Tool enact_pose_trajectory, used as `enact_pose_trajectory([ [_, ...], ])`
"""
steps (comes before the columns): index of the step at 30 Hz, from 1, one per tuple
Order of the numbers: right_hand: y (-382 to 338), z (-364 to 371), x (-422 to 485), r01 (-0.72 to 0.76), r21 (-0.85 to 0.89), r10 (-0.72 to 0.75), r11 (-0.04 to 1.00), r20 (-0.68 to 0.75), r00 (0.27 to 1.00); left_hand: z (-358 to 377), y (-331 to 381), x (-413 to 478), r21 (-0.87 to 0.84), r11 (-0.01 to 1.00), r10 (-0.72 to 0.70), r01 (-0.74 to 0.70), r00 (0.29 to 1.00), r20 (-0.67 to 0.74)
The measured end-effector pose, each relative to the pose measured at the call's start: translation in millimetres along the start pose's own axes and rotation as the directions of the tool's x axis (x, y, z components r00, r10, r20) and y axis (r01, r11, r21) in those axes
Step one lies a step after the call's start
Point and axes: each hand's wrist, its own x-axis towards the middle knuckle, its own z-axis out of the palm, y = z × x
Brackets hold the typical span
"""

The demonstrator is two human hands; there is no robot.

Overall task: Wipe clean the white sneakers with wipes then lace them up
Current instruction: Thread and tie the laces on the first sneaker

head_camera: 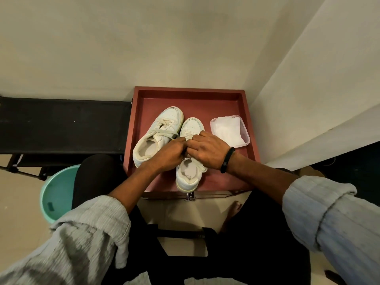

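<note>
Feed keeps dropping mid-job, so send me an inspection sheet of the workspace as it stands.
Surface: red table with raised rim, holding the job's things.
Job's things: far sneaker, laces loose; near sneaker, heel at front edge; wipes in clear tub.
Clutter: nothing seen.
Grips: left hand and right hand both pinch the near sneaker's lace.
Cables: nothing seen.
Surroundings: green bucket, black bench, plain walls.

Cream wall (144,38), black bench (61,124) at left, teal bucket (55,192) on pale floor (20,202)

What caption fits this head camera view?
Left hand and right hand pinch the lace of the nearer sneaker on a red tray beside wipes.
</note>
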Motion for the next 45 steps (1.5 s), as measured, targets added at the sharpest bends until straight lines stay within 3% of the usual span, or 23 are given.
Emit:
enact_pose_trajectory([
  [4,0,-8,10,-0.191,0.143,0.155,0.971,0.233,0.960,0,-3,-1,-0.036,0.998,-0.042,0.043,0.998,0.038],
  [6,-2,-18,16,-0.358,0.179,0.251,0.916,0.439,0.863,-1,0,-3,-0.047,0.998,-0.039,0.041,0.999,0.038],
  [8,1,-22,20,-0.453,0.190,0.297,0.871,0.531,0.793,3,-2,-1,-0.066,0.998,-0.014,0.015,1.000,0.012],
  [10,1,-22,21,-0.408,0.173,0.269,0.897,0.519,0.812,3,-3,-1,-0.085,0.996,-0.010,0.011,1.000,0.015],
  [11,-1,-18,20,-0.325,0.150,0.227,0.934,0.454,0.862,3,-4,-2,-0.095,0.995,-0.015,0.016,1.000,0.015],
  [14,-4,-5,10,-0.068,0.076,0.058,0.995,0.127,0.990,4,-5,-3,-0.132,0.990,-0.040,0.040,0.999,-0.001],
  [16,-5,-1,6,-0.018,0.061,0.016,0.998,0.032,0.999,3,-2,-4,-0.132,0.990,-0.057,0.058,0.998,0.009],
  [18,-4,-2,7,-0.119,0.146,0.102,0.982,0.119,0.988,2,0,-4,-0.131,0.989,-0.070,0.072,0.997,0.023],
  [20,-4,-6,11,-0.421,0.288,0.328,0.860,0.319,0.889,4,-3,-1,-0.134,0.989,-0.058,0.061,0.998,0.030],
  [22,-2,-6,13,-0.671,0.427,0.499,0.606,0.453,0.739,5,-4,0,-0.117,0.989,-0.091,0.093,0.996,0.024],
  [25,0,-3,8,-0.768,0.577,0.620,0.280,0.502,0.603,7,0,-1,-0.129,0.981,-0.152,0.143,0.987,-0.061],
  [28,-3,-1,1,-0.772,0.614,0.638,0.162,0.532,0.557,12,9,-8,-0.141,0.966,-0.241,0.218,0.955,-0.171],
  [33,-6,-1,-3,-0.765,0.580,0.647,0.280,0.475,0.597,25,18,-15,-0.082,0.949,-0.315,0.304,0.913,-0.260],
  [37,-4,-6,-1,-0.675,0.452,0.558,0.583,0.382,0.737,29,26,-16,-0.105,0.939,-0.345,0.329,0.885,-0.314],
  [41,-3,-9,1,-0.636,0.364,0.534,0.681,0.348,0.771,28,28,-16,-0.210,0.912,-0.404,0.353,0.864,-0.302],
  [45,-2,-11,3,-0.369,0.145,0.319,0.918,0.281,0.905,27,29,-15,-0.269,0.898,-0.418,0.348,0.867,-0.271],
])
